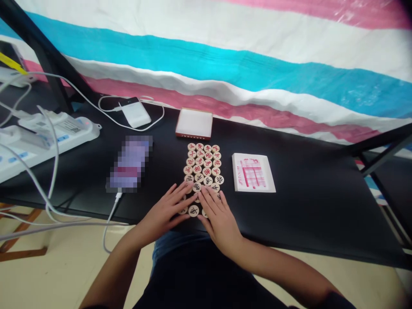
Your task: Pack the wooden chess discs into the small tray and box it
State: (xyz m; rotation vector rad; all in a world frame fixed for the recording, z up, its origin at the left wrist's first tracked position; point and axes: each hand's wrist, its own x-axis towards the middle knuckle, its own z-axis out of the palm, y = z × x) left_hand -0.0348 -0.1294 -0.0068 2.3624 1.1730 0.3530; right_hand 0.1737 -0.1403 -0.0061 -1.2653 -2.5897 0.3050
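Round pieces (207,171): laid out on the black tabletop (309,193) in a narrow block, four across, in front of the person's body.
Done so far: by the look of it, the block is largely formed; the far rows carry red characters, the near rows black ones, faces up where visible.
Left over: the nearest rows are partly covered by fingers, so their spacing and count cannot be told; columns run slightly uneven, with small gaps showing.
Left hand (168,211): palm down, fingers stretched and spread over the left side of the near rows, grasping nothing.
Right hand (219,218): flattened likewise over the right side, fingers extended, not clenched around any piece; how hard either hand presses cannot be told.
Box tray (194,123): beyond the block, shallow and squarish, pale inside, reddish along its front edge.
White box part (254,172): right of the block, flat and square, smooth, with a red printed grid.
Piece texture: pale, wood-like discs with matte faces and dark or red strokes.
Backdrop sheet (225,56): wrinkled, slightly glossy, plastic-looking, striped blue, white and pink.
Phone (130,165): left of the block, a slim rectangle, screen blurred.
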